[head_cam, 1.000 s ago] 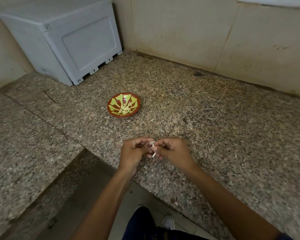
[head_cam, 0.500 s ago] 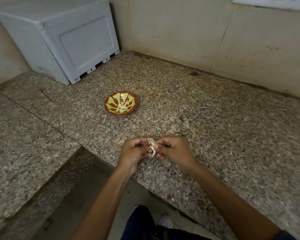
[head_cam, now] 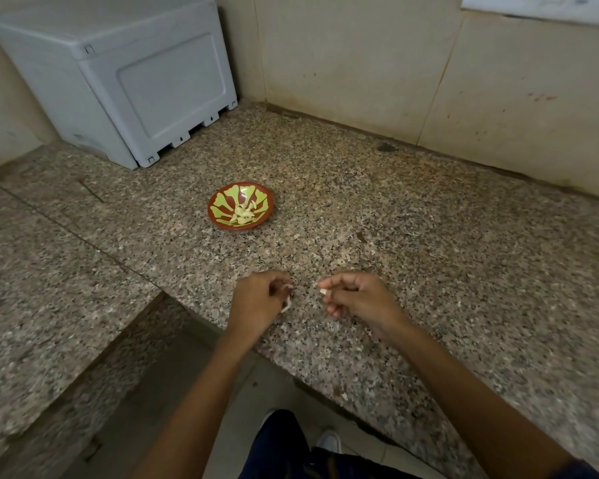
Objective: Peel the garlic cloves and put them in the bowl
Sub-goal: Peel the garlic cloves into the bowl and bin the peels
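Observation:
A small red bowl (head_cam: 222, 221) with a yellow-green pattern sits on the granite counter (head_cam: 412, 236) and holds several peeled garlic cloves (head_cam: 243, 213). Nearer the counter's front edge my two hands are apart. My right hand (head_cam: 355, 297) pinches a small pale garlic clove (head_cam: 323, 291) at its fingertips. My left hand (head_cam: 258, 300) has curled fingers, and a thin white strip of peel (head_cam: 286, 307) hangs from them. The bowl lies beyond my left hand.
A grey plastic box (head_cam: 118, 81) stands in the back left corner against the beige wall (head_cam: 377, 63). The counter steps down on the left, with a gap below my arms. Small peel bits (head_cam: 343, 396) lie near the front edge.
My hands, joined on the clove before, have pulled apart. The clove went with the right hand and a strip of peel with the left.

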